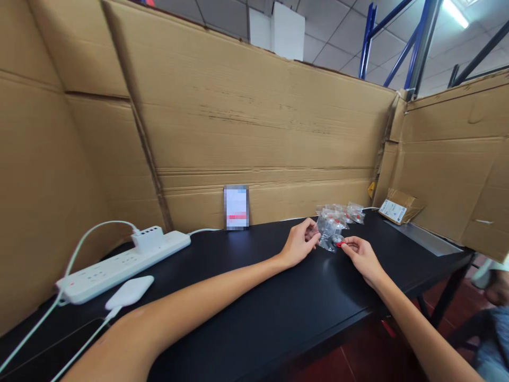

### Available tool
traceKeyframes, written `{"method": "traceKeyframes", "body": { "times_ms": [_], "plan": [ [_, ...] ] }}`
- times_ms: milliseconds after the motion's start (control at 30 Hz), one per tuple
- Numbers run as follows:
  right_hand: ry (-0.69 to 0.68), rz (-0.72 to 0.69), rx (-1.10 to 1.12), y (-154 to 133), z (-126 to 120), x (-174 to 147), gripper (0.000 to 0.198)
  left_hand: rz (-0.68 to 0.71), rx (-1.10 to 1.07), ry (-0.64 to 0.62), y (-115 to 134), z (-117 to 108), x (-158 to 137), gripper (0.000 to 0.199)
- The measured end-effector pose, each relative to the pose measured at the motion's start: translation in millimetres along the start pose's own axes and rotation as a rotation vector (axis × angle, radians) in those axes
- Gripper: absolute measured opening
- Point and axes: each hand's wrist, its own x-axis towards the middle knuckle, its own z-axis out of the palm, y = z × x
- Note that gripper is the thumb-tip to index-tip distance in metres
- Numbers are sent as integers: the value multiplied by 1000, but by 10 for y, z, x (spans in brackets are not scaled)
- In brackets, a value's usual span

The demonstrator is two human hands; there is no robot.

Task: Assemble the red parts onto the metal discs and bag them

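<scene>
A clear plastic bag (pixel 327 242) is upright or leaning between my hands, above the black table. My left hand (pixel 299 244) has its fingers curled together at the bag's left edge. Between the thumb and fingers of my right hand (pixel 362 259) is a small round item with red and silver-grey parts (pixel 338 241), at the bag's right side. Whether this item is partly inside the bag I cannot tell. Just behind lie several small clear bags with red bits (pixel 338 212), piled near the cardboard wall.
The black table (pixel 254 297) is walled by cardboard (pixel 258 116). A blurred-screen phone (pixel 236 208) leans on the back wall. At left are a white power strip (pixel 119 268), a charger (pixel 148 240) and a white pad (pixel 130 292) with cables. An opened cardboard box (pixel 397 207) is at far right.
</scene>
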Motion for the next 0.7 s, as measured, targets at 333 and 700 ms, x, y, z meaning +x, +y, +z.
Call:
{"method": "traceKeyframes", "body": {
  "times_ms": [333, 700],
  "plan": [
    [200, 45, 8, 145, -51, 86, 33, 15, -145, 39, 59, 7, -12, 18],
    [167, 70, 70, 31, -46, 26, 35, -86, -364, 12, 34, 25, 1, 30]
  ]
}}
